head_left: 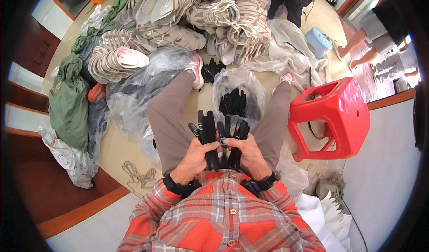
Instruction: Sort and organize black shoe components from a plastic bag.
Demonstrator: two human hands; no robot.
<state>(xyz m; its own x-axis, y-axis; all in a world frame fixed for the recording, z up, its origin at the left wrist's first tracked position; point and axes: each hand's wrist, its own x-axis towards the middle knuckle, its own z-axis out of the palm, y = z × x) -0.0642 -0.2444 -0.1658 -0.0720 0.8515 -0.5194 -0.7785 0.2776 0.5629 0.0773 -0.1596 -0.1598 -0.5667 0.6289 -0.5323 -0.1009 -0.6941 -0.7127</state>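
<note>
Your left hand and right hand both grip a bunch of black straps, fanned upright over the open bag so they stay sorted.

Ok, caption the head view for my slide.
Left hand and right hand grip black straps above a clear bag.

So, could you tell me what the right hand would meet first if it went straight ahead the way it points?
Probably the clear plastic bag of black strap pieces between the knees, though depth is unclear; the right hand already holds a bundle of black straps.
</note>
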